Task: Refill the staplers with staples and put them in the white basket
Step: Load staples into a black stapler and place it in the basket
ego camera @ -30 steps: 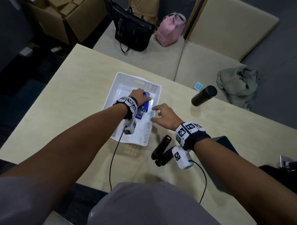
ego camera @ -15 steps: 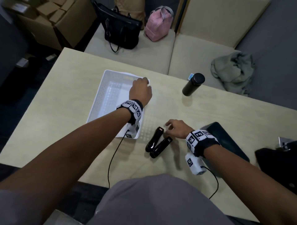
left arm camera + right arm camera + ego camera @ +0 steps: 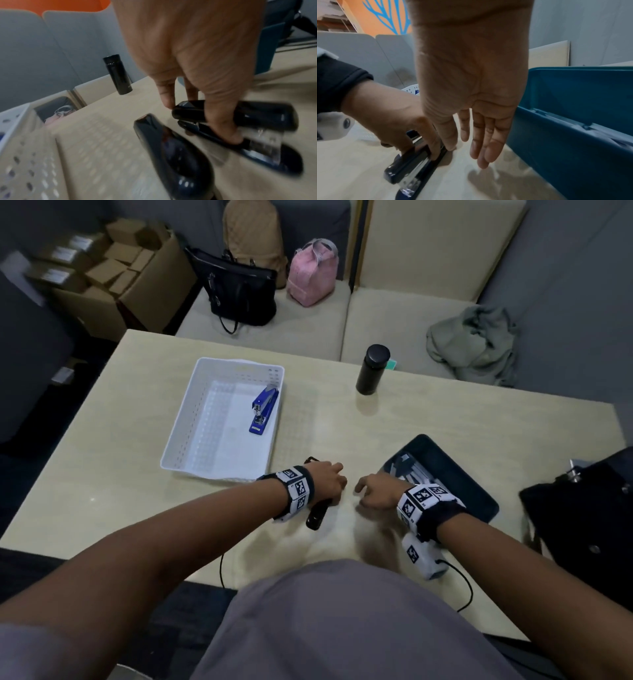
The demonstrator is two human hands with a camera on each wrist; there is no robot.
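In the white basket (image 3: pixel 178 436) a blue stapler (image 3: pixel 263 414) lies against the right wall. Just in front of the basket my left hand (image 3: pixel 329 481) grips a black stapler (image 3: pixel 248 116), thumb tucked between its top arm and base, fingers over the top. A second black stapler (image 3: pixel 171 155) lies on the table beside it, on the basket side. My right hand (image 3: pixel 481 152) hovers open, fingers straight, just right of the held stapler (image 3: pixel 409 169) and beside the dark teal tray (image 3: pixel 573 121), which holds staple boxes (image 3: pixel 414 470).
A black bottle (image 3: pixel 373 369) stands on the table behind the tray. A black bag (image 3: pixel 582 518) sits at the right edge. Bench cushions beyond the table carry handbags (image 3: pixel 239 292) and a grey garment (image 3: pixel 476 344). Cables hang from both wrists.
My left hand left the blue stapler in the basket and came back to grip a black stapler. My right hand drew off the black staplers toward the tray.
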